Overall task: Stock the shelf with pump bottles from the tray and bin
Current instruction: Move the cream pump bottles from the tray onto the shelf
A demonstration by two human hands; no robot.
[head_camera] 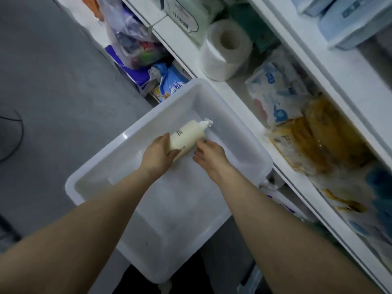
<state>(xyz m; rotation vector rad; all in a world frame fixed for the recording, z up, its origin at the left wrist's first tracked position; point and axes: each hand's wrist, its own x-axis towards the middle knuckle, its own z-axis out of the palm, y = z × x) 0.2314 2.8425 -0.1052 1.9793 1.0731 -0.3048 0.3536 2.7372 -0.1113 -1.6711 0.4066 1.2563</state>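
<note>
One pump bottle [186, 137] is lying inside the white bin [250, 145] beside the shelf [239, 96]. The left hand [158, 153] is grasping its lower end, while the right hand [210, 154] is touching its side with loosely bent fingers, gripping nothing.

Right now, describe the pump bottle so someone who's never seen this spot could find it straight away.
Look for the big white plastic bin beside the white shelving. Inside it lies the pump bottle, on its side, the left hand gripping its base and the right hand touching it. It is cream-coloured with a white pump, the bin's only item.
</note>
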